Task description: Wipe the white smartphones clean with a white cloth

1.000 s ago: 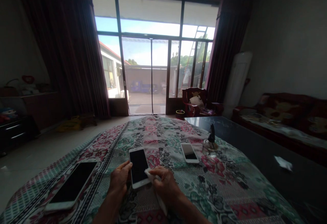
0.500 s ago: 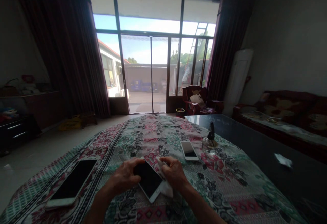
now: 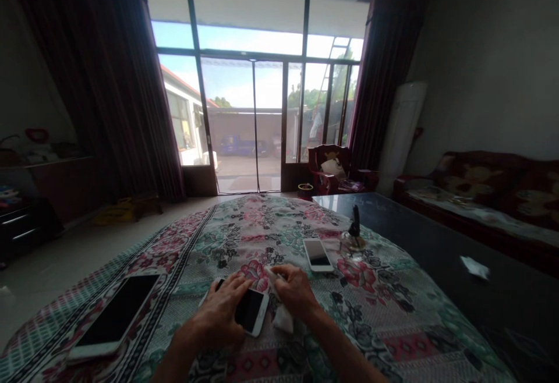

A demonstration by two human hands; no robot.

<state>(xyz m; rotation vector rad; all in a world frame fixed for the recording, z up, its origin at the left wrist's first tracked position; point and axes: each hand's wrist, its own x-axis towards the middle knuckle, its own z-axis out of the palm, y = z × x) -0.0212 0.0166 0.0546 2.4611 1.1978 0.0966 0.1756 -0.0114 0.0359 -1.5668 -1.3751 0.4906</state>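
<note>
Flat on the flowered cloth lies a white-rimmed smartphone [image 3: 253,312] with a dark screen. My left hand [image 3: 218,310] spans it from above, fingers at the far edge and thumb at the near one, hiding its left part. Pinched in my right hand [image 3: 294,291] is a white tissue [image 3: 283,320], which hangs below the fingers just right of the phone. A larger white phone [image 3: 117,313] rests to the left of my left hand. Beyond my right hand is a smaller white phone [image 3: 318,254], screen up.
The flowered tablecloth [image 3: 375,325] covers the surface before me. A clear glass object with a black upright part [image 3: 356,226] stands at the right. On the dark table [image 3: 419,255] lies a crumpled white tissue [image 3: 476,268]. An armchair [image 3: 329,167] and a sofa [image 3: 484,191] stand farther off.
The phone under my left hand has turned and shifted left, and my left hand now reaches across it. My right hand stays nearby with the tissue, now apart from the phone.
</note>
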